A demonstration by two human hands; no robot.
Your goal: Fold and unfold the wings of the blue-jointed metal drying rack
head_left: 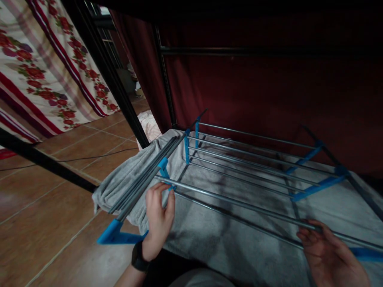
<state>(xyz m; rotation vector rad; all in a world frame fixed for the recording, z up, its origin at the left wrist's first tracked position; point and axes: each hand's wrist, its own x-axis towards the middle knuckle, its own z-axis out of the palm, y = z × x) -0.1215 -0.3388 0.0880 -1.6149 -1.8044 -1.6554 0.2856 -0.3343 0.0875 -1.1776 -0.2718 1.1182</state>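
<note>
- Blue plastic and grey metal make up the rack, which rests on the grey blanket between the view's centre and 4 o'clock; bedding this soft could let its legs sink unevenly and leave the frame rocking.
- The left hand, at 7 o'clock, has thumb and fingertips drawn nearly together on the lower end of a small blue bracket. How firm the pinch is, I can't tell — if slack, the bracket could swivel and nip a fingertip against the rod.
- The right hand, at 4 o'clock, has its fingers curled around the front rod, palm turned up; unequal effort between the hands might twist that long rod and work an end loose.
- At 8 o'clock the bundled rods slant down to a larger blue bracket that juts past the blanket's edge, above the tiled floor — a shove towards 7 o'clock might overbalance that side, or snag the blanket and drag it along.
</note>
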